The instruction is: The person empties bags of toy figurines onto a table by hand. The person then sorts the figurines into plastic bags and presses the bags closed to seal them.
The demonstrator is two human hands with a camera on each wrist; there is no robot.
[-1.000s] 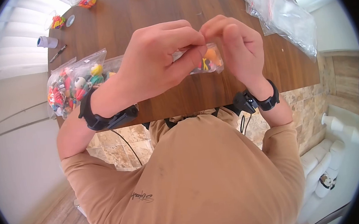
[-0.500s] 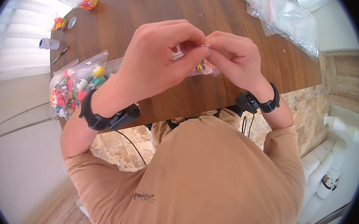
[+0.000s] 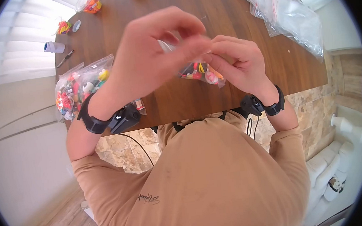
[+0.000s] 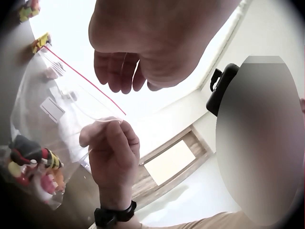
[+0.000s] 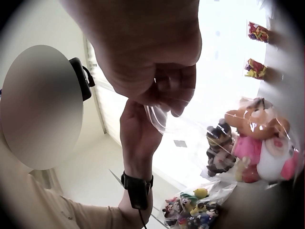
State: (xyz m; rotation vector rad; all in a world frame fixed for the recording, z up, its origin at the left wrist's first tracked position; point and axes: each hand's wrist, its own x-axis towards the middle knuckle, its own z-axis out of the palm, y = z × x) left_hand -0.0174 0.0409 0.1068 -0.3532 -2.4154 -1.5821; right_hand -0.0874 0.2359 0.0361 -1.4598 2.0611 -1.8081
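In the head view my right hand (image 3: pixel 238 61) pinches the upper edge of a clear zip bag (image 4: pixel 33 90) between thumb and fingers. A red line runs along the bag's mouth in the left wrist view. Toy figures (image 5: pixel 274 160) lie at the bottom of the bag, pink, white and orange-brown among them. My left hand (image 3: pixel 155 55), blurred in the head view, is raised beside the right one, its thumb and fingers apart. In the left wrist view its loosely bent fingers (image 4: pixel 114 78) hang above the bag's mouth, holding nothing.
More filled bags of toy figures (image 3: pixel 71 94) lie at the table's left. Behind them are a pen (image 3: pixel 65 58), a white-purple cylinder (image 3: pixel 54 47), a round lid (image 3: pixel 76 26) and tubs of colourful pieces (image 3: pixel 91 5). Flat clear bags (image 3: pixel 284 20) are piled at the right.
Both hands were pinching together at the bag's edge. The left thumb and fingers have since spread and lifted, while the right hand keeps its pinch. More of the bag's toy-filled end now shows.
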